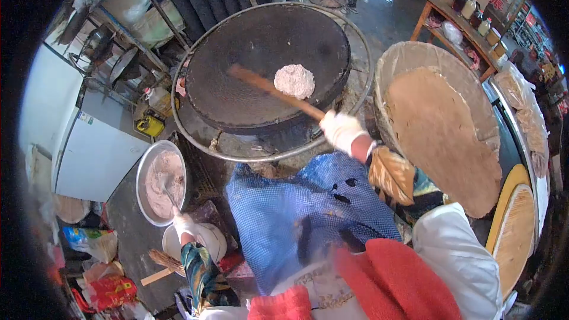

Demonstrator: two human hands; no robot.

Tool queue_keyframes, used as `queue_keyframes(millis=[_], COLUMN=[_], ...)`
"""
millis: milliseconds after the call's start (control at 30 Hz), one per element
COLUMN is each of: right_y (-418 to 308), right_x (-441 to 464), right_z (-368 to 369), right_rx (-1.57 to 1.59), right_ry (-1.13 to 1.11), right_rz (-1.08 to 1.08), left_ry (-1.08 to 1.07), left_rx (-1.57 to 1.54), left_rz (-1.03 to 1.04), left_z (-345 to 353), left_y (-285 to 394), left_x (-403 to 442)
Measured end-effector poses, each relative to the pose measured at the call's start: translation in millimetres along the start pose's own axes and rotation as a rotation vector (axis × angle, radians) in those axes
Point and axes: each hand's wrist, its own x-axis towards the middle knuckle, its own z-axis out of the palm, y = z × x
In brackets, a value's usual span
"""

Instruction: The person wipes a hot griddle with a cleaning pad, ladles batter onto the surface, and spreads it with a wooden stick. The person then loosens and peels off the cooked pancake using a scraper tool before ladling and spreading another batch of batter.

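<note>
My right hand (341, 131), in a white glove, is closed around the handle end of a long flat wooden spreader (261, 83). Its blade reaches over a large round black griddle (237, 41). A mound of pale pinkish batter (294, 81) sits on the griddle just beyond the spreader. At lower left my left hand (185, 225), also gloved, grips the handle of a ladle (170, 194). The ladle's head is sunk in batter inside a metal basin (141, 184), so its shape is hidden.
A metal ring (237, 157) surrounds the griddle. To the right, a large thin brown pancake (438, 124) lies over a wide round cloth-covered basket (391, 62). Blue checked cloth (284, 201) hangs before me. A white bucket (216, 240) and brush (163, 259) are near my left hand.
</note>
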Motion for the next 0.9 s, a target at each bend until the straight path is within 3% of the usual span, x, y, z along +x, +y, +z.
queue_keyframes(millis=[67, 133, 167, 200, 267, 300, 333, 400, 433, 467, 500, 567, 633, 667, 733, 800, 833, 867, 900], right_y=[26, 14, -21, -23, -35, -31, -25, 4, 0, 0, -11, -20, 12, 25, 20, -6, -18, -16, -4], right_x=[15, 11, -16, -21, -26, -20, -9, 8, 12, 10, -5, -17, -3, 7, 11, -12, -22, -25, -15], right_z=[11, 10, -32, -21, 1, 18, 21, 5, 6, 8, -6, -11, 6, 15, 19, -1, -3, 11, 22], right_rx=[0.097, -0.112, 0.312, 0.165, 0.097, 0.142, -0.050, 0.237, 0.243, 0.243, 0.221, 0.089, 0.113, 0.149, 0.159, 0.115, 0.116, 0.005, 0.055], right_ry=[0.140, 0.036, -0.257, -0.169, -0.145, -0.144, -0.081, 0.051, 0.104, 0.105, 0.094, 0.026, 0.071, 0.141, 0.163, 0.132, 0.046, 0.083, 0.090], right_rz=[-0.037, -0.273, 0.127, -0.060, -0.125, -0.108, -0.102, 0.075, 0.065, 0.058, 0.033, -0.051, 0.009, 0.070, 0.015, -0.070, -0.070, -0.214, -0.097], left_ry=[-0.060, 0.019, -0.023, 0.001, -0.009, -0.049, -0.062, -0.238, -0.289, -0.283, -0.151, 0.046, 0.187, 0.099, 0.083, -0.127, -0.110, -0.095, -0.087], left_rx=[-0.008, -0.038, -0.195, -0.149, 0.199, 0.363, 0.107, 0.581, 0.720, 0.711, 0.877, 0.895, 0.593, 0.482, 0.346, 0.456, 0.465, 0.469, 0.526], left_rz=[-0.234, -0.186, -0.255, -0.261, -0.070, 0.039, -0.159, -0.023, 0.045, 0.070, 0.222, 0.539, 1.120, 1.115, 1.424, 1.373, 1.407, 1.440, 1.414], left_z=[4, 4, 5, 4, -4, -5, 0, -7, -4, -6, -7, -5, 11, 18, 51, 83, 110, 143, 171], left_y=[-51, -59, -51, -37, 4, -8, -15, -9, -4, 3, 30, 73, 103, 144, 182, 210, 215, 214, 210], left_x=[26, 16, 8, -2, -41, -24, -4, -3, -11, -16, -44, -84, -111, -158, -208, -261, -274, -282, -288])
